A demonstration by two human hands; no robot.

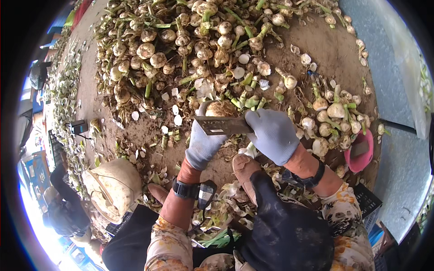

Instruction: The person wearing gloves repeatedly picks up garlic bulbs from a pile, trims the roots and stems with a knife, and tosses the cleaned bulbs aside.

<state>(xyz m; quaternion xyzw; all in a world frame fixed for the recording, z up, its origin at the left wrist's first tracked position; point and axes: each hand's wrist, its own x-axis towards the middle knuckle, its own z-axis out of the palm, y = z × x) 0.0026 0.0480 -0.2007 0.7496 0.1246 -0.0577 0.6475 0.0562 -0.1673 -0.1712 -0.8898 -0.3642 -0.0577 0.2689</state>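
Observation:
My left hand, in a grey knit glove, holds a large round bulb with matted brown roots facing up. My right hand, gloved alike, grips a wide-bladed cleaver. Its flat dark blade lies level across the near side of the bulb and hides part of it and of my left fingers. Whether the edge touches the bulb I cannot tell. Just beyond my hands lie cut green stem pieces and pale round slices on the soil.
A big heap of soil-covered bulbs spreads ahead. A smaller pile of bulbs lies right, by a pink plastic container and sheet-metal panels. At left stand a dirty white bucket and a small black device; another person is beyond.

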